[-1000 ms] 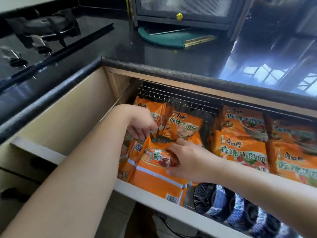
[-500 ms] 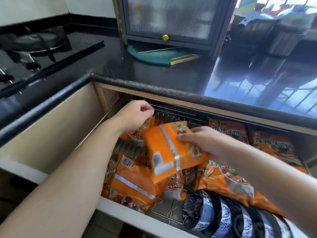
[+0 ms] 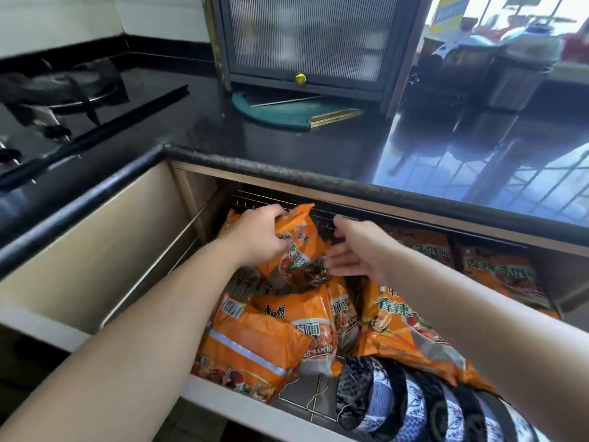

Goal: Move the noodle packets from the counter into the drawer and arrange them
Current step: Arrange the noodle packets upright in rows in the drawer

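Orange noodle packet [image 3: 298,240] gripped by left hand [image 3: 258,240], right hand [image 3: 353,250] seemingly open

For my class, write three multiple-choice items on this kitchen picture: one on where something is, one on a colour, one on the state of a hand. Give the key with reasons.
1. Where do the patterned bowls stand?
A. On the stove
B. At the front right of the drawer
C. On the counter

2. What colour is the knob on the small cabinet on the counter?
A. Yellow
B. Red
C. White

3. What is the left hand doing?
A. Resting flat on the counter
B. Hanging idle outside the drawer
C. Gripping a noodle packet raised above the others

Key:
1 B, the blue and white bowls stand on edge in a row by the drawer's front.
2 A, a yellow knob sits at the bottom of the ribbed door.
3 C, its fingers curl round the packet's top edge, while the right hand is beside the packet with fingers straight.
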{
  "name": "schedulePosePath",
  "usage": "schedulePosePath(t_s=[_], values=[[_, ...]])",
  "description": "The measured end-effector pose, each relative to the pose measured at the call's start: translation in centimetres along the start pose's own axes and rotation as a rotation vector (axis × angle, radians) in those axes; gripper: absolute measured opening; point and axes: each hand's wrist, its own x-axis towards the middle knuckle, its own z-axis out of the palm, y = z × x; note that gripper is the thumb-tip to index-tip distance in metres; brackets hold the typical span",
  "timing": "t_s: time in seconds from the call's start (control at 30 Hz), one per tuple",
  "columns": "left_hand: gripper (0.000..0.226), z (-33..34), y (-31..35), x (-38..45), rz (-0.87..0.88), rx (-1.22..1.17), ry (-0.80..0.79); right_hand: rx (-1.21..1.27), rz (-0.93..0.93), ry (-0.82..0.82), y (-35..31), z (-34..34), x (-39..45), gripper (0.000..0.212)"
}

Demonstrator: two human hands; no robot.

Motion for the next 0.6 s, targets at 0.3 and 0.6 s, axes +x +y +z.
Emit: schedulePosePath(t_s=[0.3,0.6], values=[[0.042,-0.8,-2.1,0.8,-0.347,-0.345,0.124,-1.03,-0.038,-0.226,3.7,4.0,2.1,0.068],[0.051,-1.2,-1.3,0.8,-0.252,-0.187,0.117,-1.339,-0.121,-0.37,2.6,4.9,0.2,0.104]])
